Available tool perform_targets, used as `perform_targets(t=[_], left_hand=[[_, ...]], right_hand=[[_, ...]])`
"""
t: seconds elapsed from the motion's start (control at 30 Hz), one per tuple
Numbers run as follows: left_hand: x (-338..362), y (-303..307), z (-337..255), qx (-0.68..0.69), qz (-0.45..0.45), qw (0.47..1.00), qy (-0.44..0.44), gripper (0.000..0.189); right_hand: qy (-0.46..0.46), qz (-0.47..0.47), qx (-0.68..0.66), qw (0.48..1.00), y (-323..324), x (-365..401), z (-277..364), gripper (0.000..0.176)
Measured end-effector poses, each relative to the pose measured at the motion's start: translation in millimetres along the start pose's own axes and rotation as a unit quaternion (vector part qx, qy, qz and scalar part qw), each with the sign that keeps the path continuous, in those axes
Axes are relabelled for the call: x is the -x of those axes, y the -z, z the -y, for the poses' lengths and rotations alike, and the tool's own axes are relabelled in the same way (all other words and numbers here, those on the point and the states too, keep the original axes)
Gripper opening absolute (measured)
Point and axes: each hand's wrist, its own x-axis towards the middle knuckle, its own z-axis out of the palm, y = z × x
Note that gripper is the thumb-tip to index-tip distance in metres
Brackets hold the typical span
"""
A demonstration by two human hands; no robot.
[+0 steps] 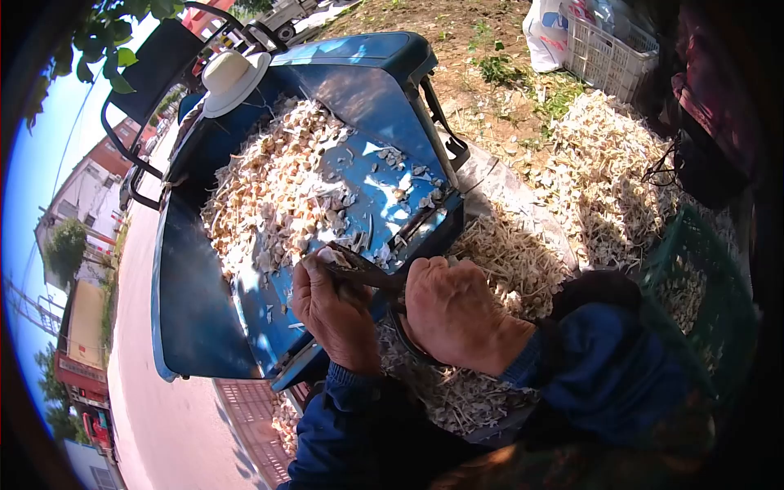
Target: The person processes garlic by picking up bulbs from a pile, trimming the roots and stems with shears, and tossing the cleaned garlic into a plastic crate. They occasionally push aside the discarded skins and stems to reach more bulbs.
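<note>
My right hand is closed round the handles of dark metal shears, whose blades point left. My left hand is closed at the blades' end, pinching a garlic bulb that my fingers and the blades mostly hide. Both hands are above the near edge of a blue three-wheeler cargo bed. Inside the bed, a heap of garlic bulbs lies at the back and left. Loose skins and bits of stem are scattered over its floor.
Cut garlic stems are piled at right, with more stems beside the bed. A green crate stands at lower right, a white crate at upper right. A white hat rests on the bed's far end. A road runs left.
</note>
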Motion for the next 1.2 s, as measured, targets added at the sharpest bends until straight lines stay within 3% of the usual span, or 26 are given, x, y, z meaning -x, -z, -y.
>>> perform_targets(t=[0.2, 0.3, 0.4, 0.47, 0.6, 0.67, 0.7, 0.73, 0.77, 0.83, 0.9, 0.93, 1.0, 1.03, 1.1, 1.2], left_hand=[[10, -19, 4, 0.040, -0.030, 0.998, -0.035, 0.028], [9, -29, 8, 0.036, -0.065, 0.993, -0.095, 0.025], [10, -35, 1, 0.032, -0.073, 0.991, -0.110, 0.024], [13, -35, -2, 0.004, -0.078, 0.993, -0.091, 0.025], [11, -35, -2, -0.016, -0.055, 0.995, -0.088, 0.027], [11, -37, -3, -0.050, -0.055, 0.994, -0.085, 0.029], [10, -35, -2, -0.049, -0.054, 0.994, -0.084, 0.029], [8, -31, 1, -0.016, -0.030, 0.998, -0.057, 0.029], [6, -28, 5, 0.017, -0.006, 0.999, -0.028, 0.030], [5, -24, 11, 0.029, 0.017, 0.999, -0.032, 0.029], [3, -23, 11, 0.078, 0.041, 0.996, 0.026, 0.030], [4, -24, 8, 0.077, 0.041, 0.996, 0.027, 0.030], [5, -29, 3, 0.077, 0.030, 0.994, 0.069, 0.030], [4, -27, 3, 0.077, 0.030, 0.994, 0.070, 0.030], [1, -20, 4, 0.138, 0.062, 0.978, 0.141, 0.027], [3, -22, 8, 0.033, 0.115, 0.991, 0.064, 0.024]], right_hand=[[0.015, -0.018, 0.062, 0.998, 0, 2, 3, 0.016], [0.042, 0.053, 0.090, 0.994, 9, 4, 2, 0.014], [0.041, 0.010, 0.003, 0.999, 10, 5, -3, 0.013], [-0.009, -0.026, -0.145, 0.989, 6, 6, -4, 0.018], [-0.014, 0.036, -0.242, 0.970, 5, 4, -13, 0.015], [0.121, 0.106, -0.155, 0.975, 7, -2, -17, 0.015], [0.120, 0.106, -0.153, 0.975, 11, -2, -19, 0.015], [0.011, 0.215, -0.363, 0.907, 17, -2, -21, 0.015], [-0.099, 0.308, -0.547, 0.772, 23, -2, -24, 0.015], [-0.050, 0.269, -0.577, 0.769, 30, 2, -31, 0.017], [-0.161, 0.288, -0.582, 0.743, 32, -2, -29, 0.033], [-0.161, 0.288, -0.583, 0.742, 31, -1, -29, 0.033], [-0.158, 0.156, -0.394, 0.892, 27, 2, -32, 0.037], [-0.160, 0.157, -0.393, 0.892, 19, 6, -33, 0.037], [-0.078, -0.061, -0.257, 0.961, 0, 13, -36, 0.038], [-0.062, -0.093, -0.181, 0.977, -4, 11, -32, 0.033]])
